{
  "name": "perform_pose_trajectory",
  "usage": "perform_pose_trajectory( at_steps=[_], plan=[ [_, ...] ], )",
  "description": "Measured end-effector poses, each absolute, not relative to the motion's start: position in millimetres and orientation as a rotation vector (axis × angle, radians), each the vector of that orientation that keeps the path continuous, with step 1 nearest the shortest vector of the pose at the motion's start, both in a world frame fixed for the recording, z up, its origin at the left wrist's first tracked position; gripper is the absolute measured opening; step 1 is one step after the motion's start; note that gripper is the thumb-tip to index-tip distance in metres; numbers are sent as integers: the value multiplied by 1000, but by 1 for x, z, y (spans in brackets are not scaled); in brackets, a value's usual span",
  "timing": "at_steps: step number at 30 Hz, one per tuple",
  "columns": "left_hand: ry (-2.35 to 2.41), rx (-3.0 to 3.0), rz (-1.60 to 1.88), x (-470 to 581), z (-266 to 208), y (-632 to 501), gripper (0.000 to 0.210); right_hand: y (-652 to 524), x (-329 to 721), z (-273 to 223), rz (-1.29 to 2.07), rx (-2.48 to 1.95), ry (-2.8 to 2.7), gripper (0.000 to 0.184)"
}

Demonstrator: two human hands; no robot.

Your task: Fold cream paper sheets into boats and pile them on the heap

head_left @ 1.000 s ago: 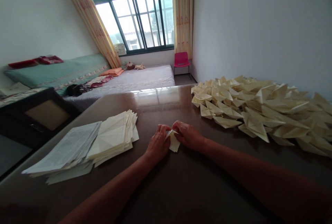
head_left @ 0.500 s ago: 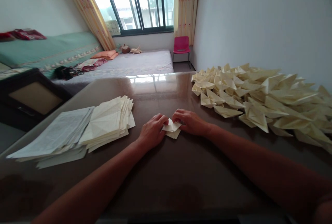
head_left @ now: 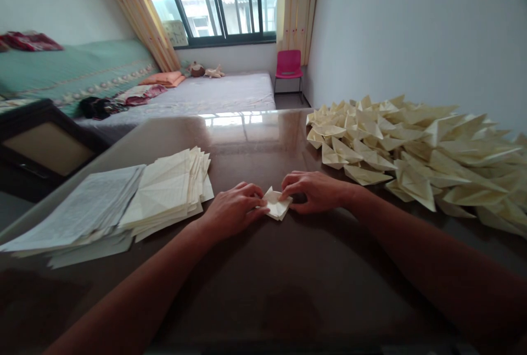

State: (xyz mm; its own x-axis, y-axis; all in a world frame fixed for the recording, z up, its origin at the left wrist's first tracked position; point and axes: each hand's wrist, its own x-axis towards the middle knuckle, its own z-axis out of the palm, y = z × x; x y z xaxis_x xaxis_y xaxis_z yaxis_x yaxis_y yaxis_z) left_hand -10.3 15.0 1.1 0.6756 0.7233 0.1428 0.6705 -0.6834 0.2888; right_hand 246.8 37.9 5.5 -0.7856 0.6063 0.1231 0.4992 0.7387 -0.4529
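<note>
A small folded piece of cream paper (head_left: 277,208) lies on the brown tabletop (head_left: 263,272) between my hands, one pointed corner sticking up at its far side. My left hand (head_left: 234,207) grips its left edge between thumb and fingers. On the opposite side, the thumb and fingertips of my right hand (head_left: 315,191) pinch its right edge. Beyond my left forearm rests a stack of creased cream sheets (head_left: 164,190). A large heap of folded paper boats (head_left: 411,152) covers the right side of the table.
Left of the creased sheets lies a stack of grey-white printed sheets (head_left: 86,201). A dark cabinet (head_left: 45,146) stands by the table's left edge. Past the far edge are a bed (head_left: 230,89) and a pink chair (head_left: 289,64); a white wall (head_left: 411,31) runs along the right.
My hands have moved a little apart, and more of the folded paper shows between them. It now looks like a flatter diamond with a raised corner. The camera view has shifted slightly.
</note>
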Motion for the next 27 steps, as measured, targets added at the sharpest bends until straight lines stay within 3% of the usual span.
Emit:
perform_pose_trajectory(
  at_steps=[6, 10, 14, 16, 27],
  plan=[
    [1263, 2500, 520, -3, -11, 20, 16, 36, 230, 3, 889, -1167, -2333, 32],
    [1269, 2414, 567, 1, -12, 18, 11, 32, 221, -3, 1015, -1251, -2190, 22],
    [1309, 2204, 613, 1, -11, 21, 31, 30, 215, -11, 1241, -1184, -1945, 31],
    [1213, 2116, 610, 0, -10, 23, 31, 29, 213, -11, 1310, -1133, -1865, 32],
    [1061, 2009, 686, -3, -3, 26, 31, 23, 209, 2, 1195, -1136, -1973, 25]
  ],
)
